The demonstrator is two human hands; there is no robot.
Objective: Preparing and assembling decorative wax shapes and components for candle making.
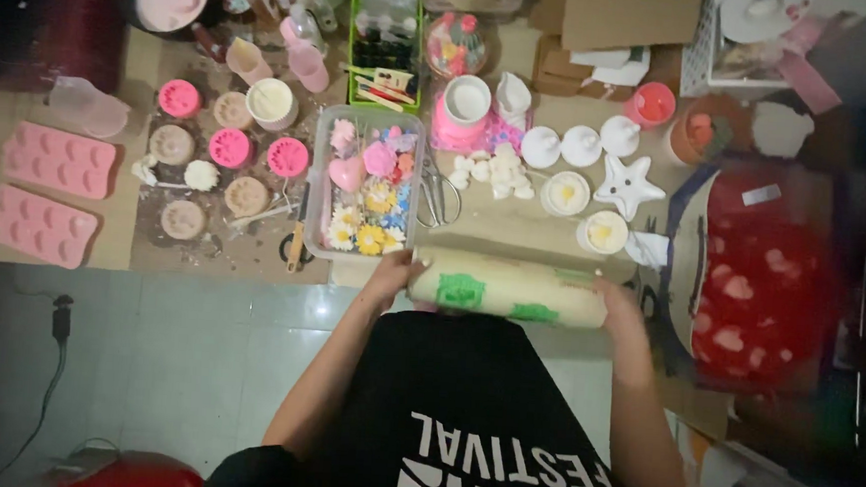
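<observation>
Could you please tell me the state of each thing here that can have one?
Cream roll with green patches: lying sideways, held at both ends.
Left hand: gripping the roll's end.
Right hand: gripping the other end.
Clear plastic box of flower shapes: lid off.
Metal scissors: lying flat.

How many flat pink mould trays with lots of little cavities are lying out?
2. Both lie at far left: the upper pink tray, and the lower pink tray just below it. Others may hide among the clutter.

We are seeing pink silicone moulds [57, 158] lying left, scissors [438, 196] beside a clear flower-filled box [319, 181], a white star dish [627, 185] resting right.
</observation>
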